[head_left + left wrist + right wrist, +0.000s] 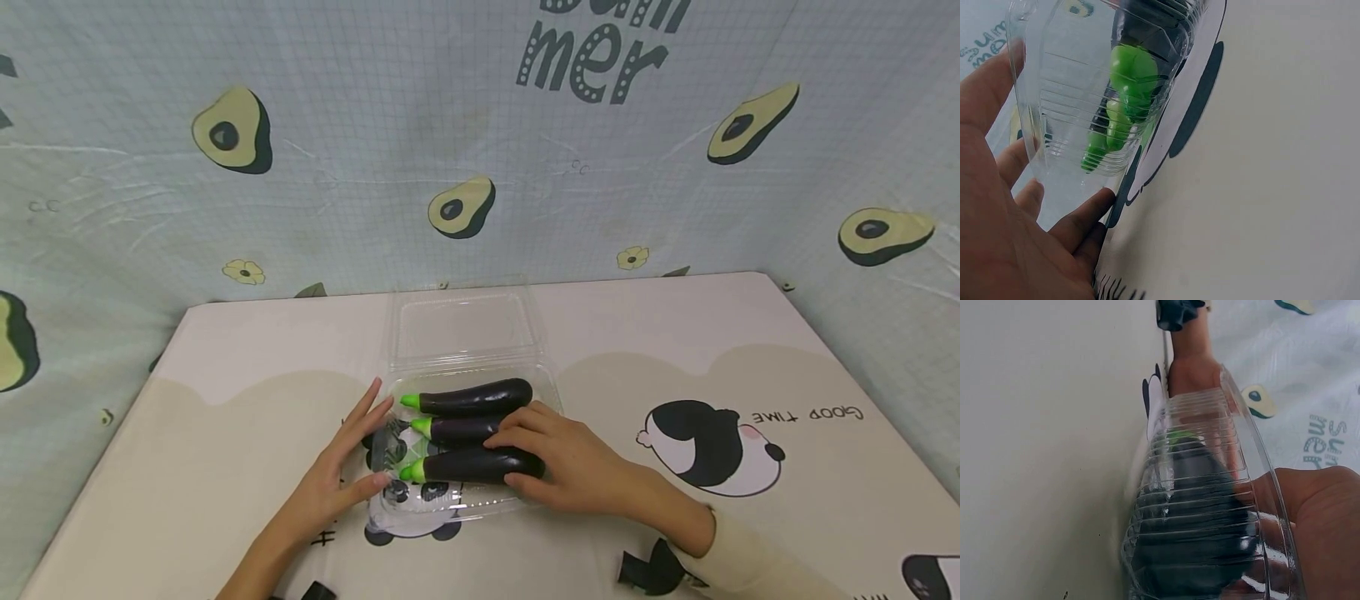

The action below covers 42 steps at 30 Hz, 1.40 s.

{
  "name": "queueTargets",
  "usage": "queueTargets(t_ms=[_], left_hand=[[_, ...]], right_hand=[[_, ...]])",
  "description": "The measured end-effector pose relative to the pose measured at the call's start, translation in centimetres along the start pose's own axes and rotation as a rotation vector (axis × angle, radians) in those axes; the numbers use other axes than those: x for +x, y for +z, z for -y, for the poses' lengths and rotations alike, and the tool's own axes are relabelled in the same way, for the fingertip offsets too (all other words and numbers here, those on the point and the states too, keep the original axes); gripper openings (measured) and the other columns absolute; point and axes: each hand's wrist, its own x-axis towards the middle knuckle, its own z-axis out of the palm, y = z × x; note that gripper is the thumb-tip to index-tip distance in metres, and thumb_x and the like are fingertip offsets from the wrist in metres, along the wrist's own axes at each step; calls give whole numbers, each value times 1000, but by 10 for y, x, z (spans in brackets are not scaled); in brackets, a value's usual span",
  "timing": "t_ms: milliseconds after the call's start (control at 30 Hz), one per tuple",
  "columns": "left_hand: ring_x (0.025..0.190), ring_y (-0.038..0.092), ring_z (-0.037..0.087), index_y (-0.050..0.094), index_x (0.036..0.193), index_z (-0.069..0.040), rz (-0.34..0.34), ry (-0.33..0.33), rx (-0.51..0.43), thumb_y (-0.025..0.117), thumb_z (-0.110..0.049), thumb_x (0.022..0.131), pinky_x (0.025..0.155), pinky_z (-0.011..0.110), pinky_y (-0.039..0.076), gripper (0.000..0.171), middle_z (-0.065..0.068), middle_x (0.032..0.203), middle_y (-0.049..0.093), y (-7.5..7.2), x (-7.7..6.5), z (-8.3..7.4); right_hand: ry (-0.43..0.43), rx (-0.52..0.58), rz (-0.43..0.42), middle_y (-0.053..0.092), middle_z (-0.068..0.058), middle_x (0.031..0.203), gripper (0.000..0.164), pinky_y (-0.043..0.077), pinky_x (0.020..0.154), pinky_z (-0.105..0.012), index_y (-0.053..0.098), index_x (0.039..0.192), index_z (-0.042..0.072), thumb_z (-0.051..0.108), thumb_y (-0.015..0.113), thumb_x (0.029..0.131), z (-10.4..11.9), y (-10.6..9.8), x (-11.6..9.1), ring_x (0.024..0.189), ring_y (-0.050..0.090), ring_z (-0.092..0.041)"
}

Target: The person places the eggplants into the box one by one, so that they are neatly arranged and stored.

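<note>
A clear plastic clamshell box (480,502) lies with its lid (465,325) folded back. Three dark eggplants with bright green stems lie side by side in it: a far eggplant (480,397), a middle eggplant (459,430) and a near eggplant (472,465). My right hand (562,462) reaches in over the box's right side and grips the thick end of the near eggplant between thumb and fingers. At the left side, my left hand (341,462) spreads its fingers along the box's edge. Through the clear wall in the left wrist view, green stems (1132,72) show.
A printed cloth with panda and dog drawings (712,447) covers the table. Behind it hangs a backdrop with avocado prints (461,207). A dark strap (651,569) is by the right forearm, and a small black object (318,591) sits at the front edge.
</note>
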Motion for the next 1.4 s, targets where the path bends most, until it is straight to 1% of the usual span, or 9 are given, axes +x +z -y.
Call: queueTargets(t_ms=[200, 567, 767, 800, 900, 1000, 1033, 1267, 1400], left_hand=[[134, 40, 20, 33, 149, -11, -3, -9, -3, 67, -8, 82, 97, 76, 14, 75, 3, 160, 8, 1, 0, 1], [133, 40, 24, 34, 149, -11, -3, -10, -3, 67, -8, 81, 96, 76, 15, 76, 3, 160, 9, 1, 2, -3], [134, 40, 18, 32, 150, -12, -12, -7, 27, 69, -9, 80, 98, 74, 17, 79, 3, 160, 10, 0, 2, -3], [134, 39, 17, 31, 150, -11, -15, 0, 34, 69, -10, 80, 100, 72, 17, 80, 4, 160, 10, 0, 2, -3], [134, 38, 17, 30, 150, -10, -26, 24, 26, 69, -8, 80, 110, 51, 21, 80, 8, 159, 11, 0, 1, -1], [134, 39, 18, 28, 151, -10, -38, 32, -5, 67, -6, 83, 109, 25, 25, 78, 9, 159, 14, 0, 0, -1], [133, 39, 20, 28, 151, -9, -45, 37, -16, 66, -4, 83, 107, 21, 26, 77, 9, 158, 16, -1, 0, -1], [132, 39, 20, 28, 151, -13, -155, 16, -9, 61, 3, 86, 104, 21, 33, 75, 15, 152, 30, -8, 7, -11], [131, 41, 19, 29, 151, -17, -201, -4, 39, 62, 3, 86, 102, 19, 33, 75, 10, 150, 34, -15, 17, -18]], right_hand=[[-21, -4, -6, 53, 7, 117, 27, 50, 81, -31, 66, 117, 20, 25, 65, 90, -1, 0, 0, 107, 49, -10], [-46, -12, -24, 53, 6, 117, 24, 50, 81, -30, 66, 114, 20, 22, 65, 90, -2, -1, 0, 107, 50, -10], [-47, 24, -53, 53, 6, 117, 23, 48, 84, -28, 66, 114, 18, 20, 65, 91, -3, -5, 0, 106, 50, -9], [-47, 28, -63, 53, 6, 117, 23, 48, 84, -28, 66, 114, 18, 19, 65, 91, -3, -6, 0, 106, 50, -9], [-43, 34, -93, 53, 7, 117, 24, 48, 84, -27, 66, 114, 18, 19, 66, 90, -4, -10, 1, 107, 50, -9], [-34, 44, -125, 53, 6, 117, 26, 48, 82, -26, 66, 115, 18, 17, 67, 89, -7, -14, 2, 107, 50, -9], [-29, 51, -134, 54, 6, 117, 26, 48, 81, -25, 66, 115, 18, 17, 67, 89, -7, -16, 3, 107, 50, -9], [17, 147, -211, 57, 0, 118, 29, 50, 66, -28, 63, 120, 16, 14, 65, 91, -15, -29, 10, 95, 57, -17], [40, 181, -288, 60, 2, 116, 31, 51, 65, -31, 62, 121, 14, 11, 65, 90, -22, -38, 16, 91, 57, -15]])
